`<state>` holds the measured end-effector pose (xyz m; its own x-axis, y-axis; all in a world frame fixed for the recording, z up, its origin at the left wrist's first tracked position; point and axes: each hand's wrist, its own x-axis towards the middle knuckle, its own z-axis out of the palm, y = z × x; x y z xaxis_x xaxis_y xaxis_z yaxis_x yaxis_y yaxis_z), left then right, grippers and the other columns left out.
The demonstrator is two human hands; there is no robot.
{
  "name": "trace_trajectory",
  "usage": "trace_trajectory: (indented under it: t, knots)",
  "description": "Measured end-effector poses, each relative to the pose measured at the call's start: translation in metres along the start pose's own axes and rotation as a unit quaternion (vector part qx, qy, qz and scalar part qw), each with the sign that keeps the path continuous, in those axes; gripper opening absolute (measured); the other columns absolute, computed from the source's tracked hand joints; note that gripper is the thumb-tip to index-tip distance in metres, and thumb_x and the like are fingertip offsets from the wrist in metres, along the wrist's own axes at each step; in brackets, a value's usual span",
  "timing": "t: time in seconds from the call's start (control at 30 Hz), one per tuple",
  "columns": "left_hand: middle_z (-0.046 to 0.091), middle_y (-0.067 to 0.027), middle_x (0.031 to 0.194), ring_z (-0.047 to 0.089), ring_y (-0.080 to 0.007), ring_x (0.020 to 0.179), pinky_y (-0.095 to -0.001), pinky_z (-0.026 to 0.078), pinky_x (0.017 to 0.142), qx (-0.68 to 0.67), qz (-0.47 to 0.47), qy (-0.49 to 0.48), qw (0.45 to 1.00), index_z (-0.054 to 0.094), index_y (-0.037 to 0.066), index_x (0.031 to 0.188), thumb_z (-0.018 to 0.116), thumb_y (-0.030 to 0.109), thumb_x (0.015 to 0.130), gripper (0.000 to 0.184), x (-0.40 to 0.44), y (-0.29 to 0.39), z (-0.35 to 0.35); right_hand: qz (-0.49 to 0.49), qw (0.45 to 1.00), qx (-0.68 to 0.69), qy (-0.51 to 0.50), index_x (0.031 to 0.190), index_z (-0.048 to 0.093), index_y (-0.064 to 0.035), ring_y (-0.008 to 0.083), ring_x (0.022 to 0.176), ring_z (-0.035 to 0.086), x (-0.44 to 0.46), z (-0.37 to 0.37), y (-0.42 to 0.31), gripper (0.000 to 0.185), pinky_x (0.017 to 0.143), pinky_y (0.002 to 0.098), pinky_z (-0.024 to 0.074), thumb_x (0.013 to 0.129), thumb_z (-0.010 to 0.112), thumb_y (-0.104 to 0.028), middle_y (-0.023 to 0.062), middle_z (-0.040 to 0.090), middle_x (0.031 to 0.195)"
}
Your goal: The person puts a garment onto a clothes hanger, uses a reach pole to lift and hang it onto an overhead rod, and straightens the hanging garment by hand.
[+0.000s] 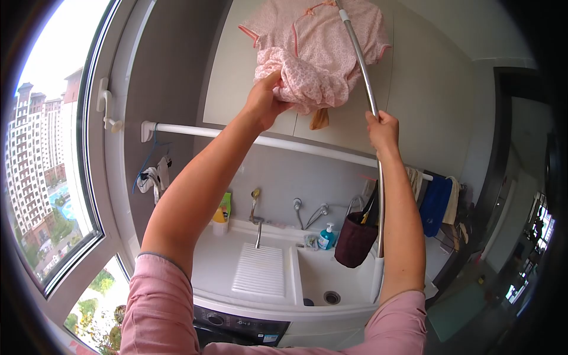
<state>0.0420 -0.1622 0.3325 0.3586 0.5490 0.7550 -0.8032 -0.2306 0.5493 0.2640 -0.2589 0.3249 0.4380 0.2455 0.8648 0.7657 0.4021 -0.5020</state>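
A pink patterned short-sleeved garment (337, 35) with orange-red trim hangs high in front of the cabinet doors. Its lower part is bunched up, and my left hand (264, 103) is closed on that bunch, fingers partly hidden by the cloth. Below the bunch, a small brownish-yellow piece of cloth (319, 119) pokes out. My right hand (383, 133) is wrapped around a long metal clothes pole (360, 59), which runs upward past the garment's right side. The pole's top end meets the garment's neck area at the frame edge, so how they join cannot be seen.
A white rail (284, 144) crosses below the cabinet, holding a dark bag (355, 242) and a blue cloth (435, 201). Underneath are a sink (316, 278) with a ribbed washboard (259, 269), a blue soap bottle (326, 238) and a washing machine (236, 324). A window (59, 148) stands left.
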Motion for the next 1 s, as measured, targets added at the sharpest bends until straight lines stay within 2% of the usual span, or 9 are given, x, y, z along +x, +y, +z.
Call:
trace_trajectory:
  t: [0.17,0.33,0.4,0.43,0.5,0.53,0.73,0.9,1.0]
  knots:
    - [0.05,-0.0086,0.098,0.051,-0.0177,0.086,-0.0318,0.044,0.073,-0.001,0.022,-0.008,1.0,0.041,0.005,0.105,0.041,0.025,0.08,0.032,-0.014,0.004,0.0,0.028,0.994,0.07,-0.075,0.058,0.044,-0.0046,0.0073,0.037,0.033,-0.004,-0.012,-0.01,0.025,0.033,0.0239,0.0253,0.075,0.054,-0.02,-0.0001,0.038,0.046]
    - [0.051,-0.009,0.095,0.053,-0.0174,0.084,-0.0324,0.045,0.074,0.066,0.023,-0.016,0.997,0.046,0.004,0.1,0.042,0.026,0.08,0.03,-0.025,0.0,-0.005,0.108,0.938,0.257,-0.206,0.073,0.048,-0.006,0.0039,0.034,0.029,-0.035,0.006,-0.006,0.02,0.031,0.0187,0.0234,0.078,0.051,-0.025,-0.0022,0.036,0.05]
    - [0.054,-0.0056,0.077,0.053,-0.0123,0.069,-0.0264,0.045,0.061,0.119,0.045,0.004,0.992,0.054,0.003,0.083,0.046,0.028,0.079,0.026,-0.023,-0.009,-0.014,0.122,0.92,0.297,-0.226,0.08,0.049,-0.0046,0.0033,0.035,0.029,-0.047,0.018,-0.009,0.022,0.031,0.018,0.0238,0.078,0.051,-0.026,-0.002,0.037,0.052]
    - [0.054,-0.0056,0.077,0.053,-0.0123,0.069,-0.0264,0.045,0.061,0.122,0.047,0.003,0.991,0.054,0.003,0.083,0.046,0.028,0.079,0.026,-0.022,-0.011,-0.018,0.12,0.919,0.301,-0.225,0.08,0.049,-0.0046,0.0033,0.035,0.029,-0.051,0.023,-0.01,0.022,0.031,0.018,0.0238,0.078,0.051,-0.026,-0.002,0.037,0.052]
    - [0.05,-0.0006,0.059,0.045,-0.0075,0.054,-0.0211,0.037,0.049,0.278,0.066,0.022,0.958,0.056,0.004,0.066,0.051,0.029,0.077,0.029,-0.019,-0.013,-0.026,0.126,0.887,0.356,-0.266,0.089,0.048,-0.0057,0.0032,0.038,0.031,-0.056,0.033,-0.01,0.025,0.032,0.0173,0.0241,0.08,0.047,-0.029,-0.0032,0.037,0.054]
    - [0.046,0.0027,0.051,0.036,-0.0047,0.047,-0.0199,0.028,0.044,0.282,0.101,0.027,0.954,0.055,0.003,0.057,0.054,0.03,0.076,0.034,-0.018,-0.016,-0.028,0.125,0.886,0.36,-0.265,0.089,0.048,-0.0057,0.0032,0.038,0.031,-0.056,0.037,-0.011,0.025,0.032,0.0173,0.0241,0.08,0.047,-0.029,-0.0032,0.037,0.054]
    - [0.051,0.001,0.056,0.04,-0.0036,0.051,-0.0205,0.034,0.047,0.408,0.165,-0.001,0.898,0.058,-0.002,0.063,0.054,0.026,0.077,0.032,-0.026,0.003,-0.025,0.142,0.801,0.49,-0.312,0.088,0.047,-0.007,0.0031,0.038,0.028,-0.06,0.055,-0.027,0.025,0.033,0.0173,0.0241,0.082,0.043,-0.031,-0.0039,0.034,0.052]
    - [0.052,-0.0003,0.056,0.042,-0.0041,0.051,-0.0195,0.035,0.048,0.41,0.173,-0.005,0.896,0.058,-0.003,0.062,0.053,0.027,0.078,0.034,-0.033,0.007,-0.027,0.136,0.8,0.508,-0.288,0.087,0.048,-0.0063,0.0042,0.038,0.03,-0.084,0.067,-0.039,0.024,0.033,0.0186,0.0252,0.082,0.043,-0.03,-0.003,0.035,0.052]
    - [0.05,0.0005,0.053,0.042,-0.0046,0.05,-0.019,0.034,0.047,0.383,0.153,0.02,0.911,0.056,0.0,0.057,0.053,0.028,0.078,0.035,-0.047,0.008,-0.031,0.129,0.807,0.51,-0.266,0.076,0.046,-0.0047,0.0049,0.034,0.03,-0.105,0.067,-0.05,0.025,0.03,0.0193,0.0252,0.081,0.046,-0.029,-0.0016,0.036,0.049]
